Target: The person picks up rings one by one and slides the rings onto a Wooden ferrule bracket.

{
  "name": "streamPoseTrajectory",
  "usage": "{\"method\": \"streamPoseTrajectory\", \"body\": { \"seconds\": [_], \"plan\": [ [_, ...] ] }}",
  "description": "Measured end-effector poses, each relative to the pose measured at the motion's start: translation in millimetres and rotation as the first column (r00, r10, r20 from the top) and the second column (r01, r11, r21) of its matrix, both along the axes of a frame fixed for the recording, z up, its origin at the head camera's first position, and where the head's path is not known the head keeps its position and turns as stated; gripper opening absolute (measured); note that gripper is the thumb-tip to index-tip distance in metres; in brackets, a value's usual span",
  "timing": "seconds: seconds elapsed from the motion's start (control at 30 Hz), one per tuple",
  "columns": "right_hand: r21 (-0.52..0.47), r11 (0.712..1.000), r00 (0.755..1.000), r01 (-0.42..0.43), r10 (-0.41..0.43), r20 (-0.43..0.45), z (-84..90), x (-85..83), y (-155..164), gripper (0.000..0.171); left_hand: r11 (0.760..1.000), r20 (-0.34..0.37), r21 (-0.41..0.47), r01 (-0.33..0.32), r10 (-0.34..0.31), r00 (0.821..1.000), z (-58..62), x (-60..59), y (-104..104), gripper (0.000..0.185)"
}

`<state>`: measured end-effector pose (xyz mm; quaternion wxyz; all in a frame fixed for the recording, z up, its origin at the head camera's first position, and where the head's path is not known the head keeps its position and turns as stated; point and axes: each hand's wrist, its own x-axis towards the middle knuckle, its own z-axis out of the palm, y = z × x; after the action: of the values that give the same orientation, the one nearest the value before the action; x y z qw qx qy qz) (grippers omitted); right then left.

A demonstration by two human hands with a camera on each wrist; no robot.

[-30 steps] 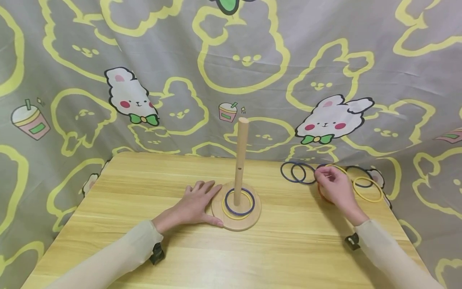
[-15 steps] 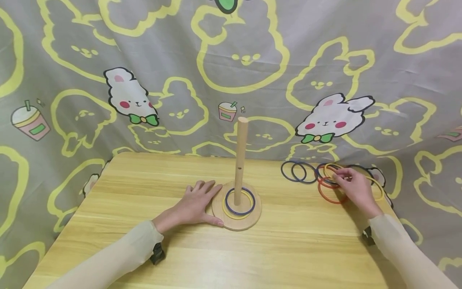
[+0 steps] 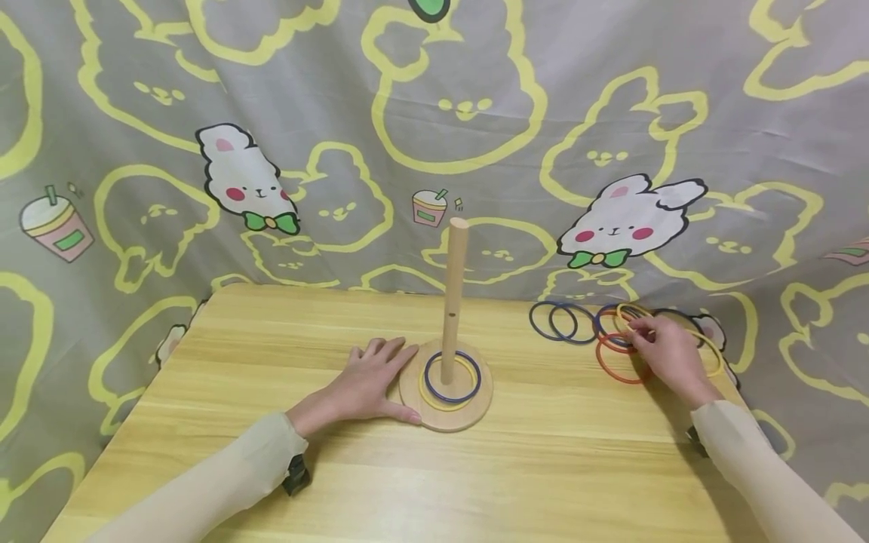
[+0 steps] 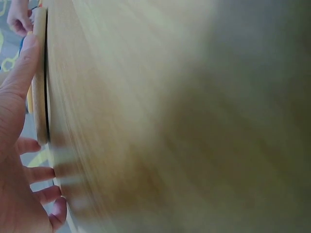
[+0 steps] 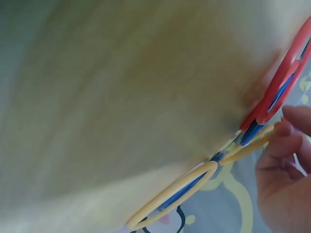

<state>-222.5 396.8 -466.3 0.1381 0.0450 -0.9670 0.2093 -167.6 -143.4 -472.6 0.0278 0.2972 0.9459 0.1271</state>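
The surface [image 3: 271, 362] is pale wood with a straight grain and a smooth, faintly satin finish. The peg [image 3: 453, 302] and its round base [image 3: 475, 411] are bare, matt light wood. The rings [image 3: 614, 354] look like smooth, slightly glossy plastic. The backdrop [image 3: 434, 113] is soft, matt printed cloth, creased in folds.

We see a pale wooden tabletop [image 3: 271, 422] with straight grain filling the lower half of the frame. Behind it a grey cloth backdrop [image 3: 475, 113] hangs in soft folds across the upper frame, printed with yellow rabbit outlines, white rabbits and drink cups, under even light.
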Motion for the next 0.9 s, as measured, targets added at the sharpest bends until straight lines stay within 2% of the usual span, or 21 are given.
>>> {"method": "streamPoseTrajectory", "body": {
  "seconds": [0.1,0.23,0.43,0.6,0.9],
  "plan": [
    [-0.016,0.999,0.995,0.046,-0.048,-0.092,4.7,2.4,0,0.016,1.0,0.003,0.001,0.002,-0.002,1.0,0.8,-0.6,1,0.125],
    [-0.071,0.993,0.968,0.089,-0.103,-0.229,13.4,7.3,-3,0.015,1.0,0.006,-0.01,0.002,-0.002,1.0,1.6,-0.1,1,0.124],
    [-0.118,0.99,0.922,0.073,-0.113,-0.37,34.8,18.5,-10,0.016,1.0,0.007,-0.002,0.003,-0.003,1.0,2.9,1.2,1,0.124],
    [-0.141,0.99,0.905,0.026,-0.083,-0.417,54.1,35.1,-24,0.016,1.0,0.004,-0.005,0.003,-0.003,1.0,1.7,0.7,1,0.124],
    [-0.151,0.978,0.877,-0.145,0.057,-0.477,97.0,62.7,-75,0.025,1.0,-0.01,-0.009,0.009,-0.01,1.0,2.4,0.6,0,0.125]
  ]
}}
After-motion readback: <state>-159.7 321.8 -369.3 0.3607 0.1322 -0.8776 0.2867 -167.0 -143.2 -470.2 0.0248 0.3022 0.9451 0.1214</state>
